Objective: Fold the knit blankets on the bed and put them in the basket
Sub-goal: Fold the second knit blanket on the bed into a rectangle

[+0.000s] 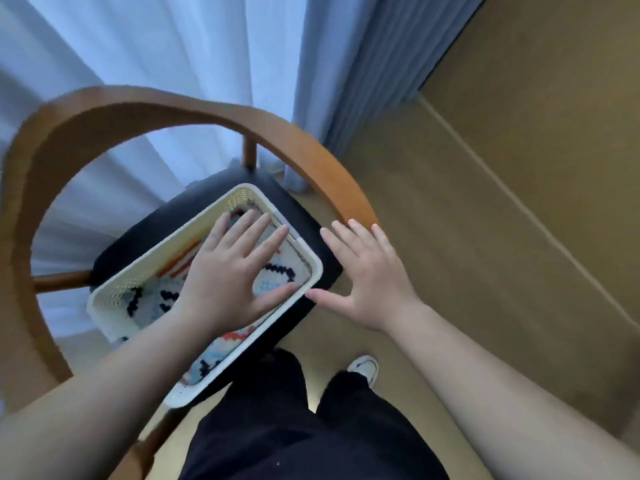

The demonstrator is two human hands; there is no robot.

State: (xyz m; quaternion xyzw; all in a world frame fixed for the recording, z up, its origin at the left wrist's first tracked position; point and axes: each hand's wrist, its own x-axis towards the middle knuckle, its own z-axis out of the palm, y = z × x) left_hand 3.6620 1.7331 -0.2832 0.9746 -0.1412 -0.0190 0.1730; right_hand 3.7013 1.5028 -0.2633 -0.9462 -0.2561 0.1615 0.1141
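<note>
From the head camera I look straight down on a cream perforated plastic basket (313, 268) that sits on the dark seat (145, 233) of a wooden chair, whose curved backrest (114, 105) arches round the far and left sides. A folded knit blanket (277, 271) lies inside the basket; I can see white, pale blue, black and orange-red yarn in its pattern.

My left hand (228, 268) is released, its fingers straight and spread, lying flat on top of the blanket inside the basket, with the fingertips toward the basket's far corner and the thumb along its right rim. My right hand (367, 271) is also released and spread, grasping nothing; it hovers just right of the basket, over the seat edge and the floor, with its thumb tip close to the basket's right rim. I cannot tell whether the thumb touches the rim.

Near the bottom of the view I see dark trousers (277, 427) and a white shoe (365, 367) on the tan floor (450, 220). Pale curtains (173, 46) hang at the far side, behind the chair.
</note>
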